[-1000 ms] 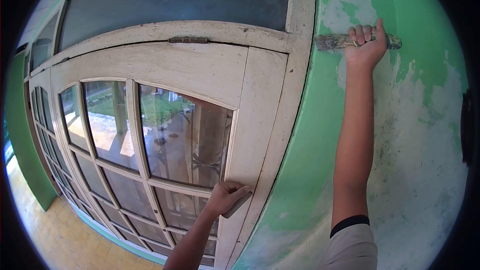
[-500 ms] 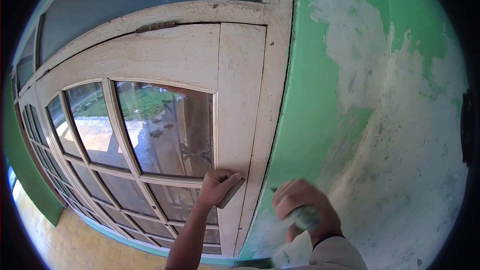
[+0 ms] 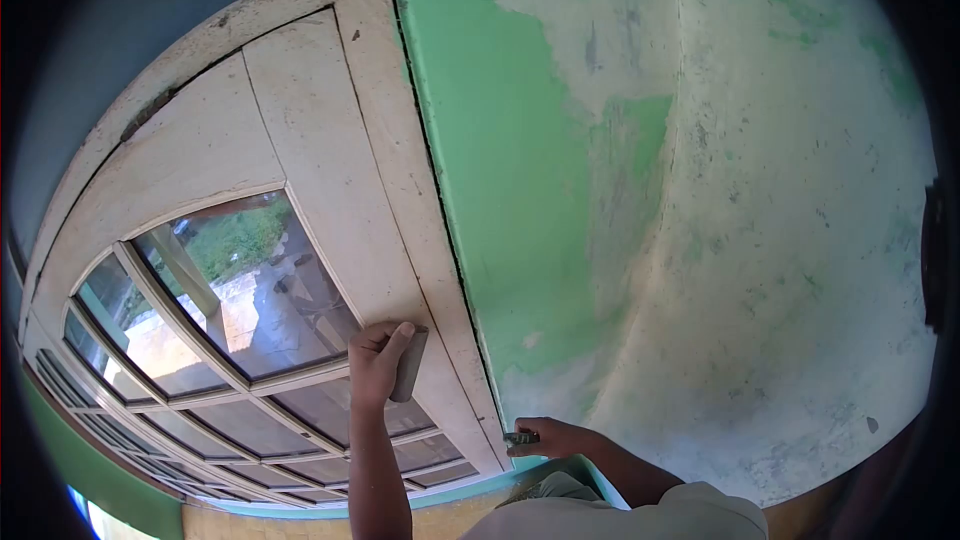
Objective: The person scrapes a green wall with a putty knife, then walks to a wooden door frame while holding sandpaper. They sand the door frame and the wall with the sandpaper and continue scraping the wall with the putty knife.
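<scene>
"Item one?"

"Block (image 3: 409, 365): one, grey-brown, slim, flat-faced; near upright, tilted slightly, gripped in my left hand (image 3: 374, 365), in front of the pale door (image 3: 310, 110)."

"Item two?"

"Tool (image 3: 519, 439): one, mottled green and dark; roughly level in view, partly hidden by my right hand (image 3: 545, 437), lower than the block."

Green-and-white painted wall (image 3: 520, 170): patchy, peeled finish. Off-white panelled door (image 3: 330, 130): painted wood, scuffed. Rectangular window panes (image 3: 250, 285): smooth, glossy glass.

No readable text, labels, brands, numbers or signs on any surface in view.
</scene>
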The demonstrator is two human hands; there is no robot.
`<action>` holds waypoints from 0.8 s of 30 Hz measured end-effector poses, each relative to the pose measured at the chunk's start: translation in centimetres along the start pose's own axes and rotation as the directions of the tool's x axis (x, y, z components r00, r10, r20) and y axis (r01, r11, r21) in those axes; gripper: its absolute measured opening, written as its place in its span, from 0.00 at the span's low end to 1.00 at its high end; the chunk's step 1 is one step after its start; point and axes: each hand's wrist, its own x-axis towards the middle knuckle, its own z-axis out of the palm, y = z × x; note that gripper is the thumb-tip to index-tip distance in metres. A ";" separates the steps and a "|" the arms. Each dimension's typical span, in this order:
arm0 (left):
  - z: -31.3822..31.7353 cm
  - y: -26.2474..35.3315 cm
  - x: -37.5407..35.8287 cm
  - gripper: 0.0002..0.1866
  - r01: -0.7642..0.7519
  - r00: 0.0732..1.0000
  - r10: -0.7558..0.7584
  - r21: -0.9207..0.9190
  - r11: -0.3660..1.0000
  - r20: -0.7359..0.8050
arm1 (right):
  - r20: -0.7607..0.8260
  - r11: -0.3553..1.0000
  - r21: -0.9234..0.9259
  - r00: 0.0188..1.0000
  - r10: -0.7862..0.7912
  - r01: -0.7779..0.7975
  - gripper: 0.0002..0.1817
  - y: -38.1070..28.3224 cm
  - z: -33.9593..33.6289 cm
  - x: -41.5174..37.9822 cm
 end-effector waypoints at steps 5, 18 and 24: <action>0.8 0.0 -0.4 0.10 -0.017 0.999 0.016 -0.015 1.000 -0.030 | -0.099 0.996 -0.036 0.992 -0.081 0.078 0.24 1.4 -0.6 -2.3; 1.6 -1.9 -2.7 0.22 0.041 0.995 -0.040 -0.008 0.999 0.093 | -0.559 0.219 0.819 0.824 0.096 0.530 0.14 2.6 -2.8 -11.1; 3.3 -2.8 -1.5 0.21 0.009 1.000 -0.008 0.167 0.986 -0.009 | -0.175 0.117 0.979 0.983 0.056 0.168 0.35 1.9 -0.9 -10.8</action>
